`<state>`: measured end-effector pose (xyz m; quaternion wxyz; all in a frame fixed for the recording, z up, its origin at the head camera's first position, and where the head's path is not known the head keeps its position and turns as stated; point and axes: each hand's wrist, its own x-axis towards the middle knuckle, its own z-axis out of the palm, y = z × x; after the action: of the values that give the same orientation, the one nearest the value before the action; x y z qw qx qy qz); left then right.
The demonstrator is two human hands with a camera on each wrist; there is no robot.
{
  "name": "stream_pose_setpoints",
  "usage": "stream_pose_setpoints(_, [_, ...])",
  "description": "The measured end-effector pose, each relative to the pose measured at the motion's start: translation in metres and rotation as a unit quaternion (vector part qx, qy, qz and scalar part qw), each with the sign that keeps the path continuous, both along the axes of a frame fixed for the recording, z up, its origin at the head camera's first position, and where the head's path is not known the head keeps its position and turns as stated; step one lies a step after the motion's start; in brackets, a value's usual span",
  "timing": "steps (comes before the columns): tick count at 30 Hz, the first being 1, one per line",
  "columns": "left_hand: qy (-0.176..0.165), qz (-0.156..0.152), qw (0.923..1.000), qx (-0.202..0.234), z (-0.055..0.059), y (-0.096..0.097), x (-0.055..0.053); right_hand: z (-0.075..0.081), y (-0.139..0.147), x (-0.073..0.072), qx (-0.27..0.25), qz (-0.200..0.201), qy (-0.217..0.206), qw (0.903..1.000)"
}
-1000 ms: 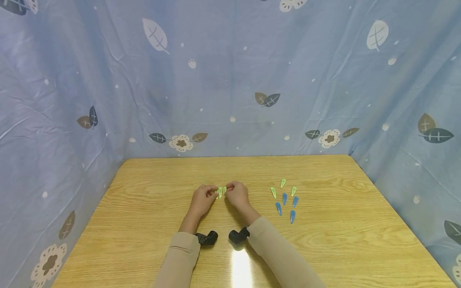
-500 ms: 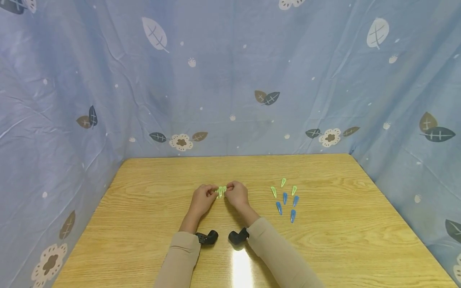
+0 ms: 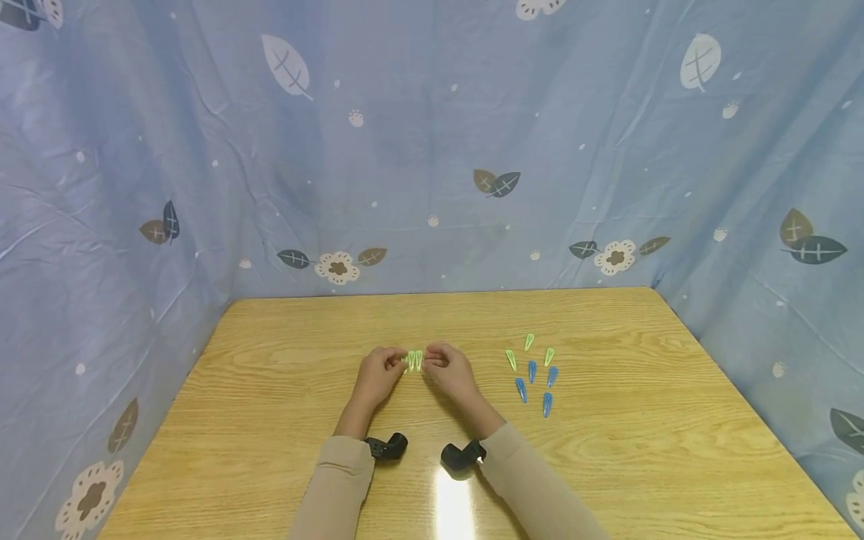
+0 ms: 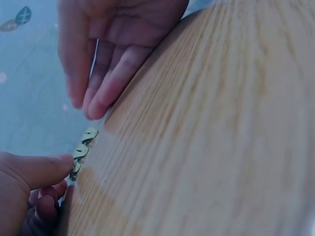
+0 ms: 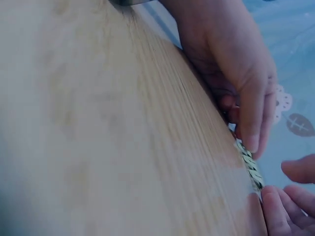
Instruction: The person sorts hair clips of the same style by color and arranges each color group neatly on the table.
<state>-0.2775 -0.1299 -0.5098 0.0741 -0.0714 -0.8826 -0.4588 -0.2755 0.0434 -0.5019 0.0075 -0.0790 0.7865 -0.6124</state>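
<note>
Near the table's middle, several light green snap hair clips stand side by side in a short row, among them a middle clip (image 3: pixel 412 361) and a right-end clip (image 3: pixel 419 361). My left hand (image 3: pixel 378 375) pinches the leftmost hair clip (image 3: pixel 406 359) between thumb and forefinger, partly covering it. In the left wrist view its thumb (image 4: pixel 54 168) lies against the row's near end. My right hand (image 3: pixel 454 373) is just right of the row. Its thumb and fingers (image 5: pixel 275 209) are parted with nothing between them, close to the right-end clip.
To the right lie loose hair clips: green ones (image 3: pixel 511 360) at the back and several blue ones (image 3: pixel 547 405) nearer. The wooden table (image 3: pixel 304 480) ends at a blue patterned curtain (image 3: pixel 432 150) behind and at both sides. Each wrist wears a black camera (image 3: pixel 462 456).
My right hand has let go of the right-end hair clip and drawn slightly right, its fingers spreading. That clip now stands close beside the middle one. My left hand has stayed in place.
</note>
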Motion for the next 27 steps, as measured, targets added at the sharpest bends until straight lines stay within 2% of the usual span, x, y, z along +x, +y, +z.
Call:
stream_pose_setpoints(7, [-0.004, 0.002, 1.0000, 0.000, -0.002, 0.002, -0.001, 0.000, 0.022, 0.013, -0.053, 0.051, -0.008, 0.9972])
stream_pose_setpoints(12, [0.004, 0.000, 1.0000, 0.001, -0.003, 0.002, 0.000, 0.006, 0.043, 0.021, -0.069, 0.062, 0.001, 0.9957])
stream_pose_setpoints(21, [0.003, -0.003, 1.0000, 0.003, -0.001, 0.000, 0.000, 0.018, 0.100, 0.031, -0.048, 0.036, 0.046, 0.9971])
stream_pose_setpoints(27, [-0.001, -0.005, 1.0000, 0.001, -0.002, -0.002, 0.000, 0.021, 0.146, 0.033, -0.008, -0.015, 0.087, 0.9960])
